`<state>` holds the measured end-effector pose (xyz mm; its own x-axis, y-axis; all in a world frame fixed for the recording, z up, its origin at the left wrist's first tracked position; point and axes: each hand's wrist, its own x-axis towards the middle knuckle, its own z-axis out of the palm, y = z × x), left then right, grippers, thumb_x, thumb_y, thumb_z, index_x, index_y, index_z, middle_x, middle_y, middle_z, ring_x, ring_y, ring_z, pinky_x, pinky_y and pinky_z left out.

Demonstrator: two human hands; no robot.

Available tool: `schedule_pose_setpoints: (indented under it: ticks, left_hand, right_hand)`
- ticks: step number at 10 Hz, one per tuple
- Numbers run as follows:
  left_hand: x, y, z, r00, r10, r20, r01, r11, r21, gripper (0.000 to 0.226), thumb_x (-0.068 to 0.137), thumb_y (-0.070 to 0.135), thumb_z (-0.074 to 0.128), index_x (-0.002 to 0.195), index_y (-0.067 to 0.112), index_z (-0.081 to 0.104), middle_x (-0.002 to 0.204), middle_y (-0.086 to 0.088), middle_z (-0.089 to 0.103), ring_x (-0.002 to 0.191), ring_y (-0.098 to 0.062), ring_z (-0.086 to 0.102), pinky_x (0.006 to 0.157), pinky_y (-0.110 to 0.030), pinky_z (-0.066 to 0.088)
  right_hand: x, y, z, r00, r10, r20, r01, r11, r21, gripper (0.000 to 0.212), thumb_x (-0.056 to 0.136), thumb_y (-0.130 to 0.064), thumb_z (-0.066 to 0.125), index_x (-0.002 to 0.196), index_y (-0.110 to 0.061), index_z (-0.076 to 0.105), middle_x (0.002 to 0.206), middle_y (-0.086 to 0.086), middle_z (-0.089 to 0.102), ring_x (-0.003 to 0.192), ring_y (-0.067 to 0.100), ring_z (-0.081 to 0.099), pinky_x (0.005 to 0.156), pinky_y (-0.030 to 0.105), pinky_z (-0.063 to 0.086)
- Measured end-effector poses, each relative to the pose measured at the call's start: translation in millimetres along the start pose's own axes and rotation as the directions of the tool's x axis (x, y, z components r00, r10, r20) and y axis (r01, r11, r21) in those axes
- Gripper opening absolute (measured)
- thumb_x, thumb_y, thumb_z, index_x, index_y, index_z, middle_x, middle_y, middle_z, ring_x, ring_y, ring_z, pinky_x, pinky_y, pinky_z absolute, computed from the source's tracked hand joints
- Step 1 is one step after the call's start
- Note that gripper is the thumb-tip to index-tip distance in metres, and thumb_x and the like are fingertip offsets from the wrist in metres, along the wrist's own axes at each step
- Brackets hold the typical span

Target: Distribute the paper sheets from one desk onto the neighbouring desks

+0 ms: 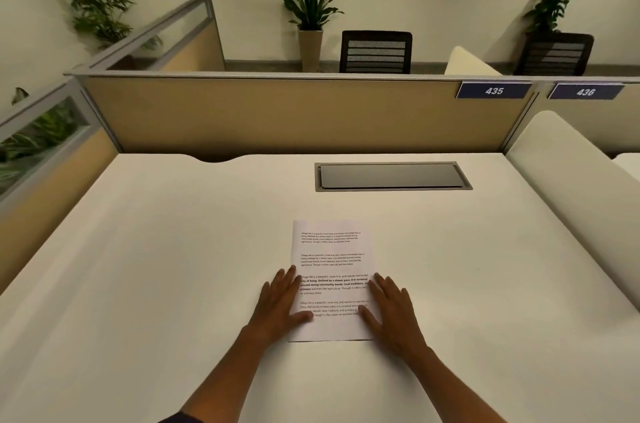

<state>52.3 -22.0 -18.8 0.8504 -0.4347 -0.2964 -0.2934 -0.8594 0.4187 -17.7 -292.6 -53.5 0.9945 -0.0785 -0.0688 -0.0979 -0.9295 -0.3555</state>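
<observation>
A white printed paper sheet (331, 260) lies flat on the cream desk (156, 266), a little right of its middle. My left hand (281, 305) rests palm down on the sheet's lower left edge, fingers spread, thumb on the paper. My right hand (391, 310) lies flat on the lower right edge in the same way. Neither hand grips the sheet; whether it is one sheet or a stack I cannot tell.
A grey cable hatch (393, 176) is set into the desk behind the sheet. Tan partition walls (270, 114) close the back and left. Labels 435 (494, 90) and 436 (585, 91) hang at the right; a cream divider (575, 173) separates the neighbouring desk.
</observation>
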Motion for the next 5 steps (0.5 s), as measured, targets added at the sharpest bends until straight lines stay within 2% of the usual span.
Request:
schedule_pose_setpoints:
  ticks: [2,3,5]
  left_hand:
    - [0.3,-0.1,-0.3,0.999,-0.016,0.029,0.013,0.994,0.107,0.089,0.091,0.058,0.046,0.156,0.015,0.004,0.164,0.002,-0.012,0.152,-0.02,-0.01,0.123,-0.045,-0.001]
    - [0.9,1.0,-2.5,0.999,-0.02,0.046,0.015,0.994,0.104,0.088,0.091,0.057,0.047,0.156,0.015,0.004,0.164,0.001,-0.012,0.152,-0.02,-0.01,0.123,-0.045,-0.001]
    - [-0.9,0.1,-3.2,1.0,-0.005,-0.022,0.005,1.0,-0.004,0.082,0.094,0.056,0.044,0.156,0.017,0.006,0.164,0.003,-0.009,0.152,-0.018,-0.009,0.123,-0.044,0.0]
  right_hand:
    - [3.1,-3.4,5.3,0.998,0.011,0.055,-0.007,0.997,-0.082,0.071,0.094,-0.061,0.036,0.153,-0.024,0.023,0.164,-0.007,0.008,0.153,0.019,0.006,0.121,0.046,0.007]
    - [3.1,-4.8,3.8,0.998,0.025,0.062,-0.019,0.995,-0.093,0.071,0.094,-0.062,0.034,0.154,-0.025,0.021,0.164,-0.007,0.007,0.153,0.018,0.004,0.121,0.045,0.006]
    - [2.9,-7.7,-3.2,0.999,0.044,0.032,-0.045,0.999,0.029,0.071,0.095,-0.06,0.036,0.155,-0.028,0.014,0.165,-0.008,0.004,0.153,0.016,0.002,0.122,0.043,0.005]
